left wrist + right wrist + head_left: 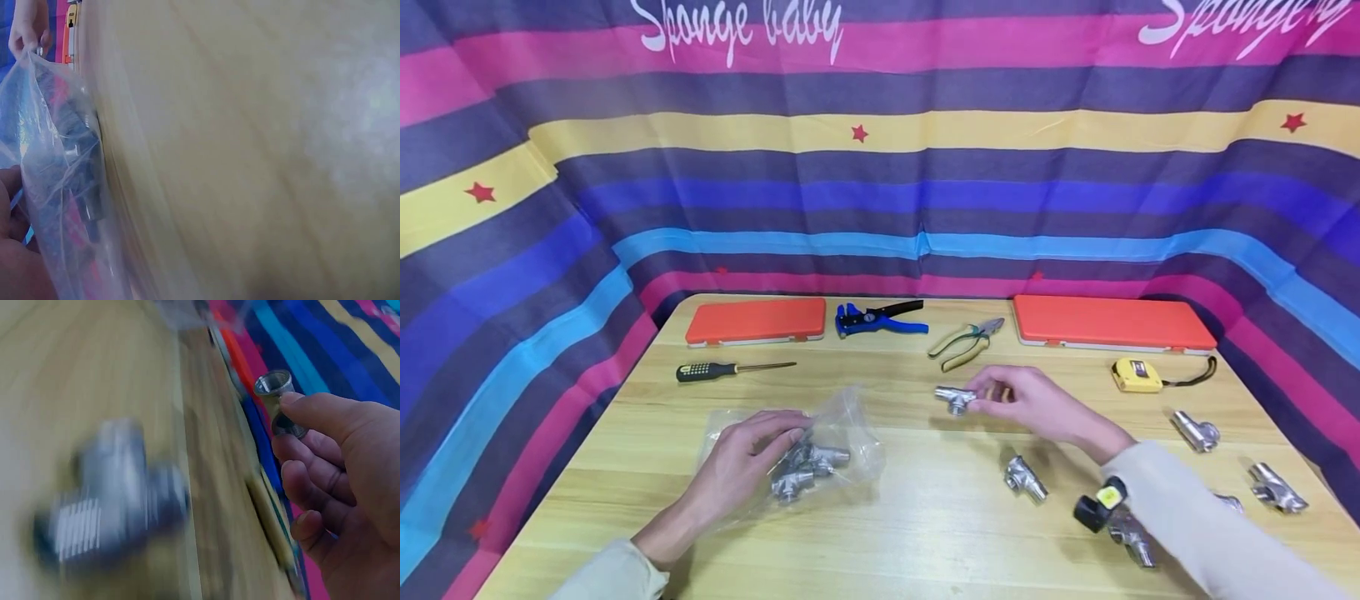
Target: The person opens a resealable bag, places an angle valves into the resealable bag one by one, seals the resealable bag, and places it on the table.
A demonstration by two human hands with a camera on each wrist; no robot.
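Observation:
My right hand [1028,404] pinches a shiny metal tee pipe fitting [953,395] between thumb and fingers above the middle of the table. In the right wrist view one open end of this fitting [274,382] faces up past the thumb. Left of it, my left hand [748,457] grips a clear plastic bag [867,446] by its upper part. Several metal fittings [793,483] lie inside the bag, partly covered by the fingers. Another tee fitting [1025,478] rests on the wood just below my right hand.
More fittings lie at the right, one [1197,432] near the tape measure [1137,376], another [1277,488] by the edge, others partly under my right sleeve. Along the back are red cases [756,320] [1112,322], blue wire strippers [880,319] and pliers [967,342]. A screwdriver [707,372] lies left.

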